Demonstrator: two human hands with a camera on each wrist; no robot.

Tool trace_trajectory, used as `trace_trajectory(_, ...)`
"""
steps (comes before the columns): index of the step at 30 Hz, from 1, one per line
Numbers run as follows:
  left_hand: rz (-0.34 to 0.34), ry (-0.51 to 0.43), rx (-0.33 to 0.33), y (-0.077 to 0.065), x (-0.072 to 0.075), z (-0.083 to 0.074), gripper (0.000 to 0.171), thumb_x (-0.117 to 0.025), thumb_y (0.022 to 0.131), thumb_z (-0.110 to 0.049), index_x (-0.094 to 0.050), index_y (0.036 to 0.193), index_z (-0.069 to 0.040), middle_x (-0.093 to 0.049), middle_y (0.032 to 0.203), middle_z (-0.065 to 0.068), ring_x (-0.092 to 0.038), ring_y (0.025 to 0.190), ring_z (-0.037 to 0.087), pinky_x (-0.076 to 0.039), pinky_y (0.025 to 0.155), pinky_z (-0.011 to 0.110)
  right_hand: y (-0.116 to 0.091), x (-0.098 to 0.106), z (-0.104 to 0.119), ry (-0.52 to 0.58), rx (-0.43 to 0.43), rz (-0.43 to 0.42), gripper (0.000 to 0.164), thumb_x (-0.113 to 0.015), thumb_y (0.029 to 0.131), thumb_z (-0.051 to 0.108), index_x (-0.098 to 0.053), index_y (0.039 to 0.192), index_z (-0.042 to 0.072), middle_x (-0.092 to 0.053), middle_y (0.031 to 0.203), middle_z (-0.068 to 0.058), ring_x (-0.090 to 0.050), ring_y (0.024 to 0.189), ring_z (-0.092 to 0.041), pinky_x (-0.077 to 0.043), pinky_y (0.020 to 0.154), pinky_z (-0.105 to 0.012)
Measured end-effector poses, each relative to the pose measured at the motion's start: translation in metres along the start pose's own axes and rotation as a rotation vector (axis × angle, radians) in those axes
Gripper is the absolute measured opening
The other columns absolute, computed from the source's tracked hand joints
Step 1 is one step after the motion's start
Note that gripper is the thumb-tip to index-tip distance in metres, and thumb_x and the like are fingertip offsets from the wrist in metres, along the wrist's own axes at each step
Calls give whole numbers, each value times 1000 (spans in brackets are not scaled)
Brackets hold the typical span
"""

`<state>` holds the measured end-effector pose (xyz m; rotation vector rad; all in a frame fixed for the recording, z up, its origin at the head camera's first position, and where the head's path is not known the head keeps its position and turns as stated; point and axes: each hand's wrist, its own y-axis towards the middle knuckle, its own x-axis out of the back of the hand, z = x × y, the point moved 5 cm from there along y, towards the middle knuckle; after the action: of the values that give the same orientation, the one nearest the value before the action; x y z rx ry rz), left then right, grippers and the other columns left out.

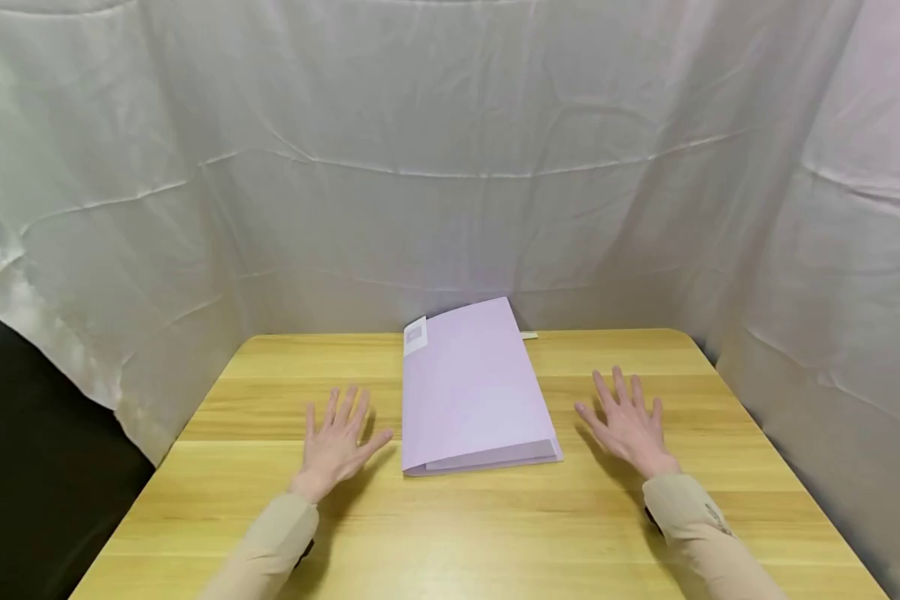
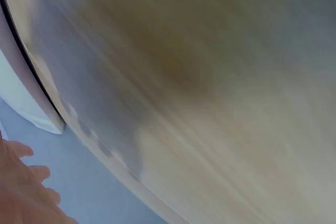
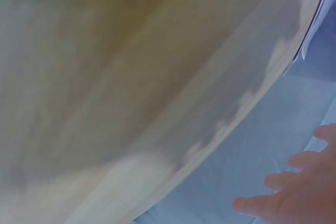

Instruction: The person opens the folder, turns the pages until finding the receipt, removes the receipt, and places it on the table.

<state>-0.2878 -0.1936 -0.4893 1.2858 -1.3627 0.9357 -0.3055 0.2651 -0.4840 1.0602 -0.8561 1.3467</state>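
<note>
A pale purple file folder (image 1: 472, 383) lies closed on the wooden table, with a white label (image 1: 415, 336) at its upper left corner. To the left of the folder, my left hand (image 1: 333, 446) hovers palm down over the table with fingers spread. My right hand (image 1: 630, 429) is held the same way on the folder's right side. Neither hand touches the folder, and both cast shadows on the wood. In the left wrist view, the left fingers (image 2: 39, 172) show at the lower left; the right fingers (image 3: 281, 179) appear at the lower right of the right wrist view.
A small white strip (image 1: 529, 335) sticks out behind the folder's upper right edge. Grey-white curtains (image 1: 450, 167) enclose the back and both sides of the wooden table (image 1: 495, 542). Something black (image 1: 37, 450) fills the lower left beyond the table edge.
</note>
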Motion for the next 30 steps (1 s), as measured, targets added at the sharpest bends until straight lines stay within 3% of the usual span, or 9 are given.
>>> trace_trajectory(5, 47, -39, -44, -5, -7, -15, 92, -50, 92, -71, -25, 161, -15, -18, 170, 10, -9, 158, 38, 2, 124, 68, -1, -1, 2, 7, 9, 15, 81, -39, 101, 62, -17, 162, 13, -5, 168, -26, -4, 151, -58, -3, 111, -85)
trace_trajectory(11, 84, -77, -143, -7, -14, -37, 97, -53, 88, -74, -26, 161, -15, -20, 169, 11, -13, 158, 37, -2, 124, 69, -2, -2, 1, 28, 5, 46, 82, -39, 102, 62, -16, 162, 13, -4, 168, -25, -2, 151, -57, -1, 111, -84)
trace_trajectory(17, 94, -115, -238, -6, -15, -55, 109, -62, 80, -76, -30, 158, -7, -25, 166, 17, -22, 155, 39, -12, 125, 66, -4, -4, 0, 51, 7, 64, 82, -39, 102, 62, -15, 162, 12, -3, 168, -26, 0, 152, -56, -1, 112, -83)
trace_trajectory(24, 120, -279, -261, -3, -17, -68, 104, -80, 77, -54, -37, 152, 4, -32, 161, 27, -38, 147, 44, -32, 122, 57, -5, -7, 1, 79, 13, 94, 84, -39, 102, 63, -15, 162, 10, 0, 169, -25, 1, 152, -55, -1, 112, -84)
trace_trajectory(30, 109, -311, -299, -2, -13, -71, 91, -83, 74, -30, -44, 147, 8, -37, 156, 31, -44, 141, 47, -38, 118, 56, -4, -8, 2, 107, 44, 131, 80, -41, 104, 56, -17, 161, 7, -2, 168, -27, -1, 152, -56, -3, 111, -84)
